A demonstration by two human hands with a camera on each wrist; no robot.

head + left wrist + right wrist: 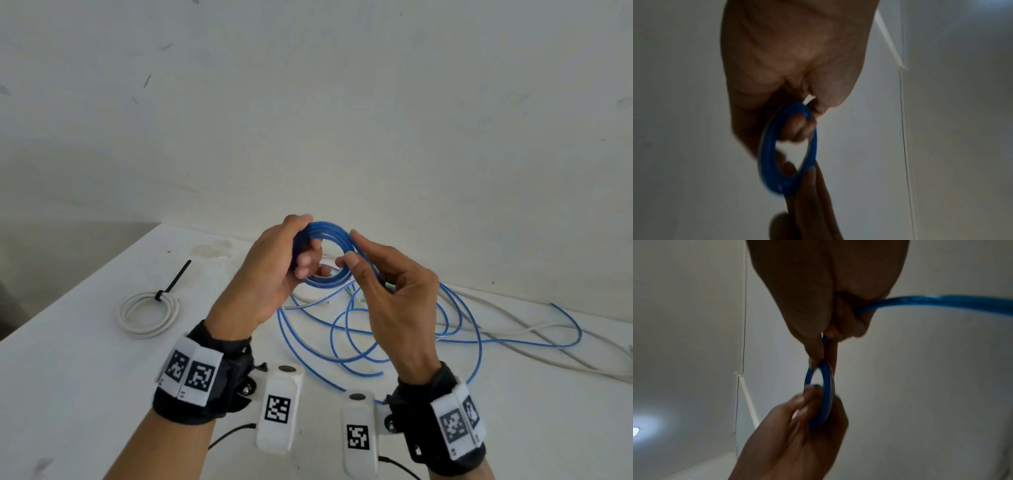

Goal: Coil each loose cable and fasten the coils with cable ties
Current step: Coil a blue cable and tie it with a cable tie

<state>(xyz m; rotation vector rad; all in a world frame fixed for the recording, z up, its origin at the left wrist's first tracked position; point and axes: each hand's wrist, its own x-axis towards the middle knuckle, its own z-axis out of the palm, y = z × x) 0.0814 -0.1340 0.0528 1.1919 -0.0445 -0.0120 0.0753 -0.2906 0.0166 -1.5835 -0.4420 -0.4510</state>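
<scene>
A blue cable coil [329,253] of several turns is held up above the white table [85,359]. My left hand [274,270] grips the coil's left side, fingers curled through the ring, as the left wrist view shows with the coil [787,151]. My right hand [387,287] pinches the blue cable at the coil's right side between thumb and fingers; the strand [941,301] runs out of the fist in the right wrist view, where the coil [824,391] hangs between both hands. The rest of the blue cable [394,335] lies in loose loops on the table below.
A white cable coil [147,313] fastened with a black cable tie [171,282] lies at the left of the table. A loose grey-white cable [548,329] trails across the right side among the blue loops. The wall stands close behind the table's far edge.
</scene>
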